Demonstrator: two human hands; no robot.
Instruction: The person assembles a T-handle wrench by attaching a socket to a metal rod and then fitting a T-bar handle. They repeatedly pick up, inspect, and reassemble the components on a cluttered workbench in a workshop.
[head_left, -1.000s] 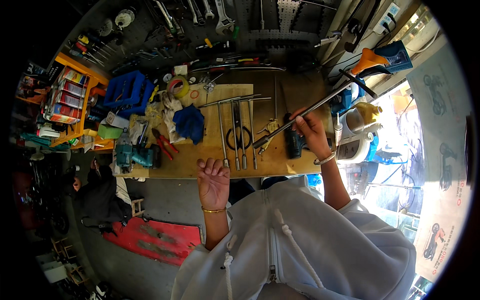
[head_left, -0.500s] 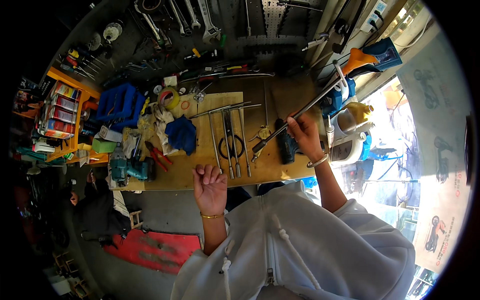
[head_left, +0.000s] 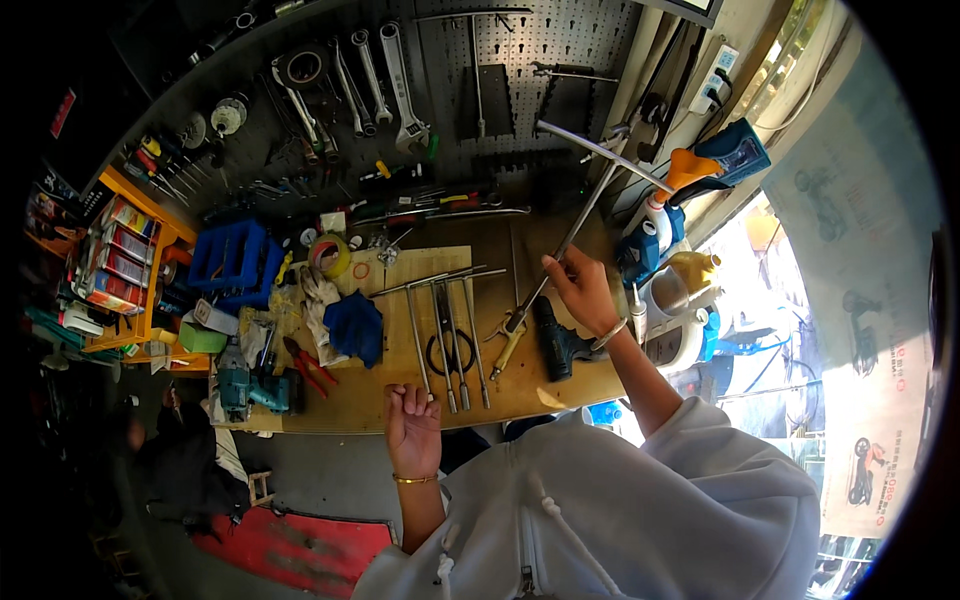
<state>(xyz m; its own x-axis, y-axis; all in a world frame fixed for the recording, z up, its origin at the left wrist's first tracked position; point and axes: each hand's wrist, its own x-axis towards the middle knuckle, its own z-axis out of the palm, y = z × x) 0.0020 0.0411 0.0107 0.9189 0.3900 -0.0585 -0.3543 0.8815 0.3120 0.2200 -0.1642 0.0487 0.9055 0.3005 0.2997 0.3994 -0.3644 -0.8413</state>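
Your right hand (head_left: 583, 292) holds a long metal T-handle wrench (head_left: 585, 200) that tilts up toward the pegboard (head_left: 520, 90). Your left hand (head_left: 413, 428) is curled at the near edge of the wooden workbench (head_left: 380, 405), just beside a row of long metal tools (head_left: 445, 335). A blue cloth (head_left: 355, 327) lies to the left.

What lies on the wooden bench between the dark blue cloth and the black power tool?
In the head view, between the dark blue cloth and black power tool lie long metal T-handle wrenches and a black ring.
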